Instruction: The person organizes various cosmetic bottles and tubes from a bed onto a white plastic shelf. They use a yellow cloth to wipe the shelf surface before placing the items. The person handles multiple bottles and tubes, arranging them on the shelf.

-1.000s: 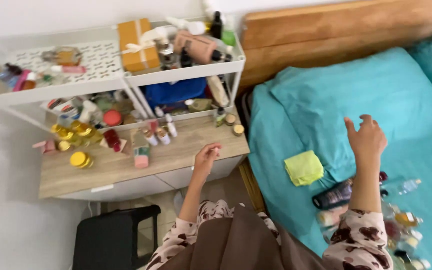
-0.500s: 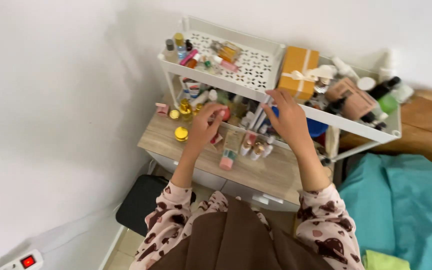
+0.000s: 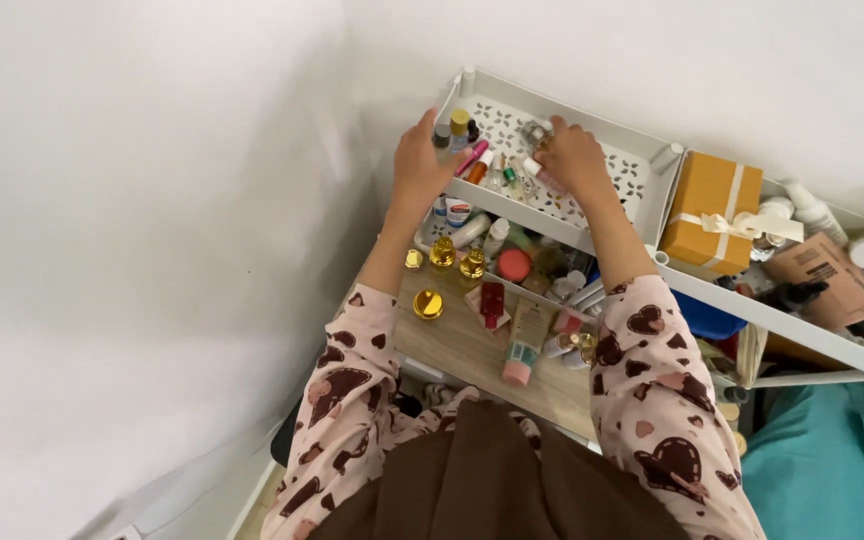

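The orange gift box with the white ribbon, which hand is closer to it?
The right hand. It rests in the white tray just left of the orange gift box. The left hand is farther away, at the tray's far left end by the small bottles.

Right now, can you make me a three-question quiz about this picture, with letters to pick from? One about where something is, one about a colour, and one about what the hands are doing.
1. Where is the gift box?
A. on the top shelf
B. on the bed
C. on the floor

2. What colour is the gift box?
A. green
B. orange
C. black

3. What are the hands doing?
A. resting in the lap
B. holding the gift box
C. reaching among small bottles in the white tray

Answers:
1 A: it sits on the shelf beside the tray.
2 B: it is orange with a cream ribbon.
3 C: left hand and right hand are both in the tray.
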